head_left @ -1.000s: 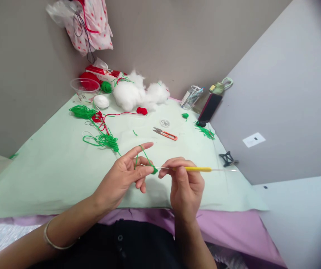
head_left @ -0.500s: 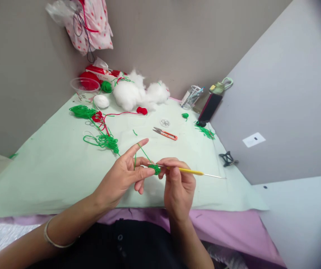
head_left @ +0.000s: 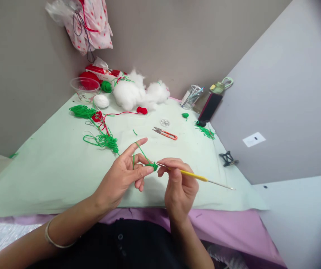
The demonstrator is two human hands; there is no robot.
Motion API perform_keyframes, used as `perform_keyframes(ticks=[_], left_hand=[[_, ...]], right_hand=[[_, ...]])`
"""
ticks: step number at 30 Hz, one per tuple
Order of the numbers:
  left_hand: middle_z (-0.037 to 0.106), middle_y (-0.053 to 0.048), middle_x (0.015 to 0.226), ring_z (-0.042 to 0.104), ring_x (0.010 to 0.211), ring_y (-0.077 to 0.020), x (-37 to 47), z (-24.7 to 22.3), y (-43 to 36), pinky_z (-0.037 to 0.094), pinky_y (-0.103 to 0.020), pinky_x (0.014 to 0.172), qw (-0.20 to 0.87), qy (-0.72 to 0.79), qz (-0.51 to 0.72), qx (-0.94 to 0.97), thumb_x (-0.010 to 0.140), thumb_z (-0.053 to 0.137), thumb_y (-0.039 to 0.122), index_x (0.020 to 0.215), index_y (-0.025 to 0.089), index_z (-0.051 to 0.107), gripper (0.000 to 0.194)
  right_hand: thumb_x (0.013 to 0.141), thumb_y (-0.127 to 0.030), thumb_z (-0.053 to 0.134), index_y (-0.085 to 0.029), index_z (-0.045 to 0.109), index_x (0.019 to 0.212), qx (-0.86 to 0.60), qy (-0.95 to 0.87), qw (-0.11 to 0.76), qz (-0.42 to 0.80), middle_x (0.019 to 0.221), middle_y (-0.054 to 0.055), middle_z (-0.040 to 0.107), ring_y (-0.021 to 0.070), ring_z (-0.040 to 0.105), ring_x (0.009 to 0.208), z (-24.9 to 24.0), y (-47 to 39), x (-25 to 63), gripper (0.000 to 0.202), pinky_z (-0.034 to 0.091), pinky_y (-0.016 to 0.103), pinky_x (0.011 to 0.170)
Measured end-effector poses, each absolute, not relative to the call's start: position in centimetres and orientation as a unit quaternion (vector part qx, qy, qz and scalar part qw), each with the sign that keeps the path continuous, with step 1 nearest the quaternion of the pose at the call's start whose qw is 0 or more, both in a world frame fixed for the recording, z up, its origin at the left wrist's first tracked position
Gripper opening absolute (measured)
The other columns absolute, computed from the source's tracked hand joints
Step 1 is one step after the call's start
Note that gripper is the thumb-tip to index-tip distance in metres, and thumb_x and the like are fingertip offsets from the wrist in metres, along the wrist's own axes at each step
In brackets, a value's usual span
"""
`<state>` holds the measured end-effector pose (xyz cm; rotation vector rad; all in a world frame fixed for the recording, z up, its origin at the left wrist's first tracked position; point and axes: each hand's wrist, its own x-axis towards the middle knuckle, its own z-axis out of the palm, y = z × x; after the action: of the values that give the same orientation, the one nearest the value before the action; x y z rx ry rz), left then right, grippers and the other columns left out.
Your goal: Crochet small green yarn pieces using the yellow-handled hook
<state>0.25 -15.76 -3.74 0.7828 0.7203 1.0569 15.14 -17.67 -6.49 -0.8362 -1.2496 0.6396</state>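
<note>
Between the thumb and a finger of my left hand [head_left: 126, 172] is pinched a small green crochet piece [head_left: 153, 166]. Green yarn [head_left: 142, 150] loops over my raised left index finger and runs down to the piece. My right hand [head_left: 180, 186] grips a crochet hook with a yellow handle [head_left: 194, 175]. Its working tip meets the edge of the green piece; the other metal end points right and slightly down. A tangle of green yarn [head_left: 105, 142] lies left of my hands. Beyond them rest orange-handled thread snips [head_left: 166, 133].
White stuffing [head_left: 129, 93] is heaped at the back, beside a plastic tub [head_left: 85, 91] and a white yarn ball [head_left: 101, 101]. On the right stand a clear pen cup [head_left: 191, 98] and a phone [head_left: 210, 107]. A small round case [head_left: 165, 122] lies near the snips.
The hook has tilted, its rear end swinging right and downward, and its tip has drawn back toward the edge of the green piece. My left hand has shifted very slightly left.
</note>
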Motion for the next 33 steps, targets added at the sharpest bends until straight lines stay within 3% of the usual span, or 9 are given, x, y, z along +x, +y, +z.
perform_keyframes(ticks=[4,13,15,19,23,26,30,33], left_hand=[[0.062,0.007,0.084,0.048,0.042,-0.0015,0.3,-3.8,-15.6,0.049,-0.017,0.043,0.744,0.325,0.467,0.351,0.075,0.084,0.011,0.158,0.021,0.036,0.096],[0.062,0.006,0.088,0.04,0.039,0.0016,0.2,-3.6,-15.5,0.043,-0.015,0.039,0.747,0.333,0.464,0.34,0.075,0.087,0.015,0.156,0.022,0.039,0.094],[0.061,0.006,0.09,0.04,0.039,0.0019,0.2,-3.6,-15.5,0.043,-0.015,0.039,0.746,0.335,0.464,0.34,0.076,0.087,0.018,0.155,0.023,0.04,0.092],[0.06,0.006,0.089,0.039,0.04,0.0019,0.3,-3.4,-15.5,0.043,-0.015,0.039,0.75,0.331,0.463,0.337,0.076,0.088,0.021,0.154,0.02,0.04,0.091],[0.059,0.006,0.088,0.037,0.04,0.0024,0.1,-3.2,-15.5,0.042,-0.015,0.039,0.755,0.33,0.453,0.341,0.079,0.086,0.023,0.151,0.019,0.043,0.084],[0.059,0.006,0.09,0.039,0.041,0.0011,-0.1,-3.4,-15.6,0.045,-0.016,0.04,0.732,0.339,0.459,0.372,0.08,0.083,0.019,0.153,0.022,0.041,0.084],[0.059,0.005,0.091,0.046,0.048,-0.0023,0.0,-3.9,-16.1,0.049,-0.017,0.044,0.66,0.37,0.493,0.43,0.081,0.08,0.014,0.155,0.027,0.04,0.085],[0.06,0.005,0.091,0.049,0.052,-0.0032,0.4,-4.1,-16.6,0.05,-0.016,0.048,0.615,0.39,0.528,0.437,0.078,0.083,0.013,0.153,0.028,0.045,0.085]], right_hand=[[0.103,-0.025,0.057,-0.025,0.077,0.102,-0.386,-0.574,0.665,0.28,0.094,0.003,0.076,0.0134,0.063,0.075,-6.6,-17.6,15.1,0.02,0.05,0.03,0.066],[0.106,-0.028,0.051,-0.026,0.073,0.099,-0.346,-0.497,0.695,0.388,0.094,0.001,0.077,0.0091,0.06,0.063,-6.6,-17.2,15.4,0.023,0.049,0.025,0.059],[0.106,-0.023,0.051,-0.026,0.073,0.102,-0.364,-0.537,0.686,0.329,0.095,0.002,0.077,0.0103,0.063,0.067,-6.4,-17.4,15.4,0.023,0.053,0.027,0.063],[0.103,-0.015,0.053,-0.025,0.074,0.11,-0.365,-0.632,0.664,0.161,0.091,0.004,0.075,0.0182,0.071,0.093,-6.2,-17.8,15.5,0.025,0.058,0.035,0.08],[0.104,-0.019,0.05,-0.024,0.073,0.107,-0.336,-0.607,0.679,0.24,0.1,0.005,0.077,0.0145,0.067,0.073,-6.0,-17.6,15.8,0.024,0.056,0.033,0.066],[0.105,-0.02,0.05,-0.024,0.073,0.103,-0.347,-0.592,0.669,0.285,0.095,0.003,0.075,0.0128,0.064,0.066,-5.6,-17.4,16.2,0.024,0.053,0.031,0.062],[0.103,-0.012,0.049,-0.025,0.071,0.112,-0.383,-0.662,0.612,0.202,0.094,0.003,0.074,0.0151,0.068,0.076,-5.4,-17.9,16.5,0.027,0.057,0.033,0.07],[0.097,-0.006,0.055,-0.024,0.068,0.123,-0.382,-0.74,0.551,0.056,0.101,0.007,0.074,0.019,0.07,0.09,-6.3,-18.2,16.2,0.034,0.059,0.034,0.076]])
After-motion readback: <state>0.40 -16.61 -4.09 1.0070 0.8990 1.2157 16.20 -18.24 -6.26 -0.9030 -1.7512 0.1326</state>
